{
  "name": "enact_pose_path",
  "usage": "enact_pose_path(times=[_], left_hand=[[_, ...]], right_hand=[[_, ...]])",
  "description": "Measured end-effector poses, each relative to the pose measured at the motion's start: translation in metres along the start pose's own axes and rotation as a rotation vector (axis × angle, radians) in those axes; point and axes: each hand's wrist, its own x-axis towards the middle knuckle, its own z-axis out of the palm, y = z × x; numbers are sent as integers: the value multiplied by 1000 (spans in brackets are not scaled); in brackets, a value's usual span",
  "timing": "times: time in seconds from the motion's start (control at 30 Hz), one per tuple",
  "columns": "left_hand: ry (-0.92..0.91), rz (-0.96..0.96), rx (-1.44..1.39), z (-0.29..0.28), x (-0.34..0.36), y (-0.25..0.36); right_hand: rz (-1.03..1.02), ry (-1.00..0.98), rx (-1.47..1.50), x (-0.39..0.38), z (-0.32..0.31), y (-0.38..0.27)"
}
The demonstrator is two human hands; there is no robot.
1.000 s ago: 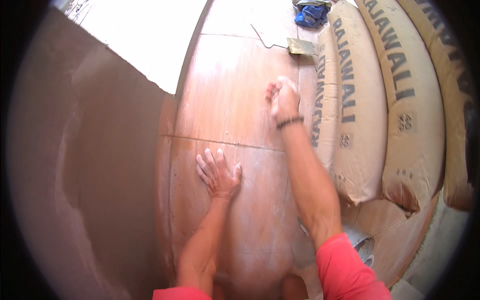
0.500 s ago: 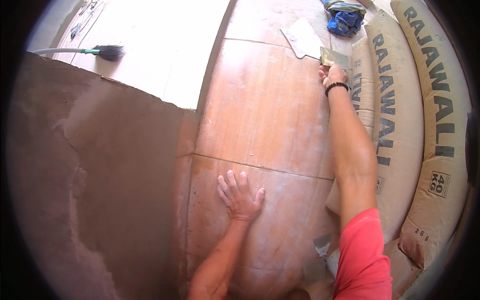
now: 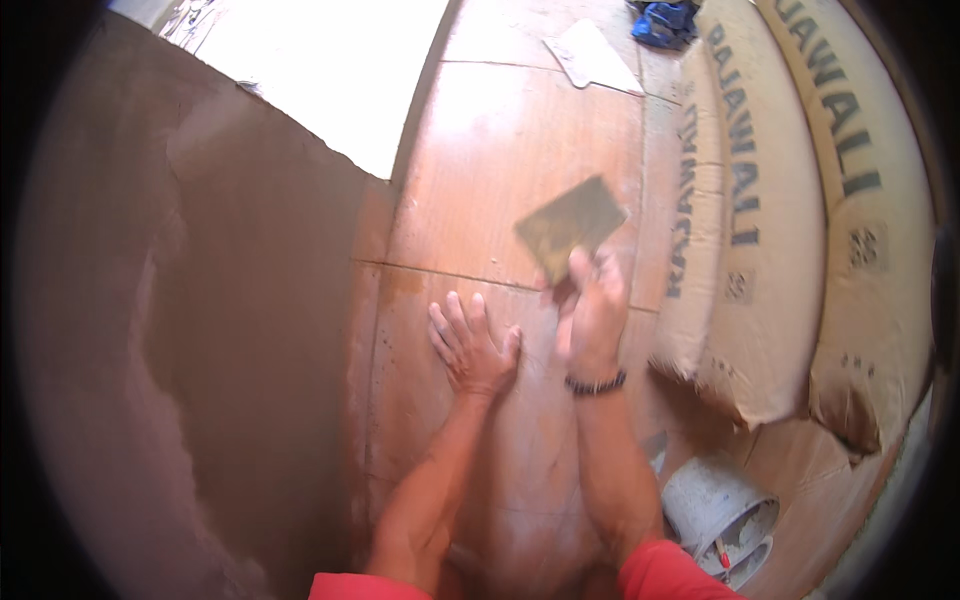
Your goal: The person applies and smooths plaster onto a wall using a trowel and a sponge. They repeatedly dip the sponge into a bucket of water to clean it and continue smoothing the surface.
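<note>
My left hand (image 3: 470,345) lies open, fingers spread, on the orange-brown tiled floor (image 3: 500,130). Just to its right my right hand (image 3: 593,310), with a dark bracelet at the wrist, grips a flat rectangular metal blade (image 3: 570,222), raised above the tiles and slightly blurred. A white flat board (image 3: 590,55) lies farther up the tiles, beside a bundled blue cloth (image 3: 662,22).
Several large tan paper sacks (image 3: 770,320) lie along the right. Grey buckets (image 3: 705,505) lie tipped at lower right, a red-handled tool among them. A brown-grey plastered surface (image 3: 230,320) fills the left, bordered by a bright white surface (image 3: 330,80) at upper left.
My right hand reached up to the blade by the white board, took hold of it and has drawn it back beside my left hand. My left hand stays spread on the floor.
</note>
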Motion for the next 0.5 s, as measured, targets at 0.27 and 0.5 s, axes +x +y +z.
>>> enact_pose_path(times=[0.27,0.5], left_hand=[[-3,30,-152,1,2,-5],[-321,6,-1165,-66,-87,-11]], right_hand=[[182,150,-378,-201,-82,-69],[203,113,-609,-301,-105,-106]])
